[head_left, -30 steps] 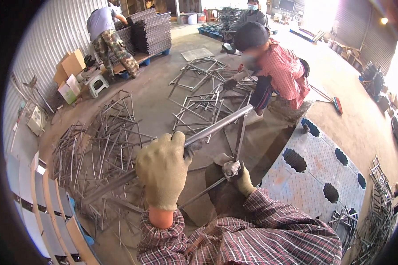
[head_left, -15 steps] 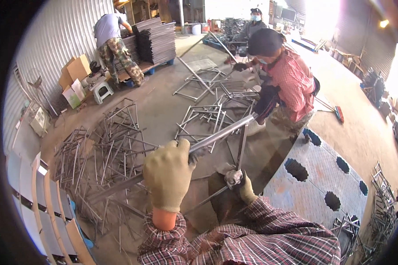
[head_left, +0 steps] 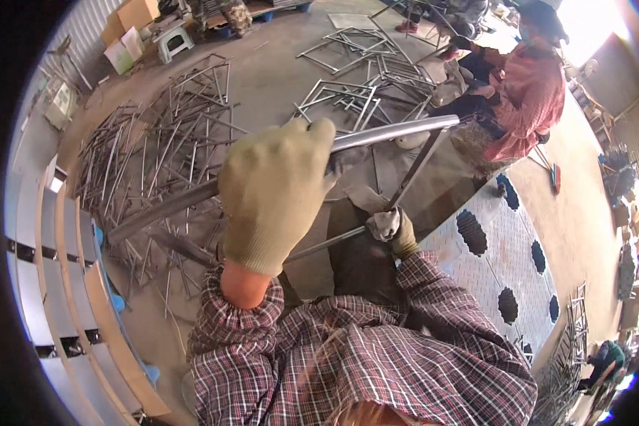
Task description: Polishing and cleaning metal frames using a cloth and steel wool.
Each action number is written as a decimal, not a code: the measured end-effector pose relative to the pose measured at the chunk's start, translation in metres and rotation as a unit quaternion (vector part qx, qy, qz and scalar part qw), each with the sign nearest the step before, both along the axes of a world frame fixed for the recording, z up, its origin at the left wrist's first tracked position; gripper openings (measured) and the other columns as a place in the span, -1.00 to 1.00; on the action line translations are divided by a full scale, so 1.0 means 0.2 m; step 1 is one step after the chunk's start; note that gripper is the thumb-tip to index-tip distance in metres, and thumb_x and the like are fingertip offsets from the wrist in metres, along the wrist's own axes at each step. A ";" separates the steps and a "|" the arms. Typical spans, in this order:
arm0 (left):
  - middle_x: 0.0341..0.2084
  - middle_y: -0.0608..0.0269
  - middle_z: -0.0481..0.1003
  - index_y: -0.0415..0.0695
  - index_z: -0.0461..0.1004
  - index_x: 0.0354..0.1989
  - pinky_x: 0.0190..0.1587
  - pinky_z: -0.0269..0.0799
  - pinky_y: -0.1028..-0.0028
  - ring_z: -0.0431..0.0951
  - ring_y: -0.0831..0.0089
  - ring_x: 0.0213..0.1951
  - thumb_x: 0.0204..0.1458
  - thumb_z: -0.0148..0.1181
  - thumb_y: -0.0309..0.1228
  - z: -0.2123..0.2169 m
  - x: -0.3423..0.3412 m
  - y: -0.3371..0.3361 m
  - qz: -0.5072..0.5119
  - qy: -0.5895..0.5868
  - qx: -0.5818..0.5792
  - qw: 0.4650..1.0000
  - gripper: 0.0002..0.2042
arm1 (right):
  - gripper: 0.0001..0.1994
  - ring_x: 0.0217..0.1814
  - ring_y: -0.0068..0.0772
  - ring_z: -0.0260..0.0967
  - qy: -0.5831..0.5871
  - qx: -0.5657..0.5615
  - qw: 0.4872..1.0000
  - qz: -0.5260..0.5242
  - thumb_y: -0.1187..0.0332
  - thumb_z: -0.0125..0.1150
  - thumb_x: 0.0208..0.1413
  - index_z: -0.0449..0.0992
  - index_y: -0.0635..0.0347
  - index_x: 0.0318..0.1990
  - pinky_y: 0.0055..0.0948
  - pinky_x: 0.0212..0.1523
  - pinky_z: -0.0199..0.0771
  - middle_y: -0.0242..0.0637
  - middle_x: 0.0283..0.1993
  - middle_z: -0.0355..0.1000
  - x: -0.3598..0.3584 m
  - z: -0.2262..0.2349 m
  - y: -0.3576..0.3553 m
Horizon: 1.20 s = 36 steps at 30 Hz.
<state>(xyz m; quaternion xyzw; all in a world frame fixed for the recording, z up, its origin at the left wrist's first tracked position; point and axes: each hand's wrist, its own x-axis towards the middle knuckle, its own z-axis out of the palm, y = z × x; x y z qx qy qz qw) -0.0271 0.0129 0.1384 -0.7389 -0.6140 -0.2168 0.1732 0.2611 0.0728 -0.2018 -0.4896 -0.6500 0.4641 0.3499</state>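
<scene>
L hand [head_left: 277, 195], in a tan glove, is fisted tight round a long steel tube [head_left: 390, 133], w/ fingers curled over the top and thumb side toward 1 o'clock. Tube runs from approx 8 o'clock, low by the rod pile [head_left: 156, 149], up to 2 o'clock, its end near the other person [head_left: 525, 99] in a red shirt. R hand [head_left: 394, 228], also gloved, sits lower at 4 o'clock from the L, closed on a thinner rod [head_left: 334, 243] that heads off toward 8 o'clock under the L wrist. A 2nd thin bar [head_left: 415, 167] rises from just by the R hand to meet the tube near its far end; can't tell if the R hand grips that bar too, or if bar & tube are joined. Plaid sleeves fill the bottom of the view. Rod pile lies at 10 o'clock of the L hand, bent frames [head_left: 355, 92] on the floor at 12. Checker plate [head_left: 490, 270] w/ dark cut-outs lies at 3 o'clock of the R hand. Grey panels [head_left: 57, 284] stacked along the 8 o'clock edge.
</scene>
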 end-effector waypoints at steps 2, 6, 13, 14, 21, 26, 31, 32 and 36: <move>-0.48 0.26 0.49 0.00 0.44 -0.28 -0.32 0.45 0.21 0.59 0.22 -0.39 -0.12 0.45 -0.13 0.00 0.02 -0.03 -0.004 0.013 0.032 0.999 -0.65 | -0.84 -0.36 -0.37 0.49 0.333 -0.213 0.912 0.111 0.35 0.15 0.26 0.56 0.20 -0.12 -0.31 -0.29 0.53 -0.34 -0.37 0.53 0.11 -0.06 0.07; -0.52 0.30 0.54 0.00 0.50 -0.35 -0.36 0.55 0.31 0.64 0.31 -0.40 -0.03 0.40 -0.13 -0.01 0.03 -0.07 0.012 0.076 0.070 0.995 -0.74 | -0.70 -0.18 -0.29 0.49 -0.169 0.062 0.983 0.034 0.26 0.00 0.32 0.49 0.20 0.06 -0.30 -0.12 0.51 -0.28 -0.17 0.54 0.36 -0.18 0.15; -0.40 0.23 0.62 -0.01 0.58 -0.27 -0.37 0.58 0.25 0.67 0.25 -0.40 0.01 0.38 -0.13 0.04 -0.05 -0.06 -0.031 0.018 0.063 0.997 -0.74 | -0.59 -0.10 -0.25 0.57 -0.374 -0.118 0.914 -0.104 0.07 -0.03 0.40 0.55 0.24 0.03 -0.32 -0.21 0.60 -0.13 0.02 0.58 0.46 -0.04 -0.14; -0.31 0.11 0.64 0.00 0.62 -0.18 -0.29 0.56 0.30 0.69 0.28 -0.30 0.06 0.35 -0.15 0.08 -0.03 -0.06 -0.011 0.028 0.028 0.999 -0.75 | -0.54 0.01 -0.15 0.53 -0.068 -0.160 0.977 -0.122 0.02 -0.12 0.44 0.47 0.16 0.20 -0.24 -0.09 0.60 -0.14 0.13 0.51 0.38 0.02 -0.23; -0.57 0.39 0.49 -0.04 0.63 -0.14 -0.48 0.38 0.50 0.35 0.58 -0.60 0.28 0.18 -0.25 0.37 0.09 -0.04 0.056 -0.094 0.090 0.990 -0.82 | -0.55 0.20 -0.30 0.39 0.587 0.034 0.803 0.098 0.13 0.05 0.38 0.31 0.13 0.31 -0.19 0.17 0.48 -0.24 0.22 0.38 -0.11 0.90 0.16; -0.35 0.10 0.62 -0.03 0.62 -0.03 -0.35 0.49 0.34 0.58 0.31 -0.41 0.25 0.17 -0.22 0.44 -0.13 0.01 0.033 -0.161 0.263 0.951 -0.75 | -0.75 -0.34 -0.49 0.50 0.451 0.336 0.809 -0.171 0.27 0.00 0.37 0.49 0.23 0.01 -0.49 -0.40 0.55 -0.34 -0.17 0.53 0.18 1.40 0.38; -0.47 0.33 0.51 -0.19 0.58 -0.17 -0.44 0.30 0.52 0.46 0.53 -0.46 0.33 -0.01 -0.10 0.06 -0.22 0.10 -0.101 -0.613 0.168 0.765 -0.62 | -0.68 -0.19 -0.44 0.51 0.308 0.341 0.849 -0.261 0.21 0.02 0.35 0.46 0.25 0.06 -0.50 -0.27 0.54 -0.34 -0.12 0.50 0.37 1.29 0.28; -0.48 0.40 0.48 -0.21 0.54 -0.23 -0.46 0.23 0.56 0.41 0.58 -0.48 0.33 0.00 -0.09 -0.06 -0.23 0.12 -0.117 -0.637 0.131 0.751 -0.61 | -0.66 -0.16 -0.41 0.51 0.264 0.341 0.870 -0.238 0.20 0.03 0.34 0.45 0.25 0.08 -0.49 -0.25 0.53 -0.33 -0.11 0.49 0.38 1.29 0.26; -0.46 0.39 0.43 -0.20 0.45 -0.28 -0.33 0.24 0.51 0.38 0.57 -0.39 0.29 0.01 0.01 -0.45 -0.25 0.08 -0.121 -0.624 0.079 0.768 -0.55 | -0.70 -0.10 -0.36 0.53 0.113 0.452 0.874 -0.141 0.31 0.07 0.32 0.43 0.28 0.10 -0.45 -0.19 0.57 -0.24 -0.05 0.49 0.45 1.50 0.20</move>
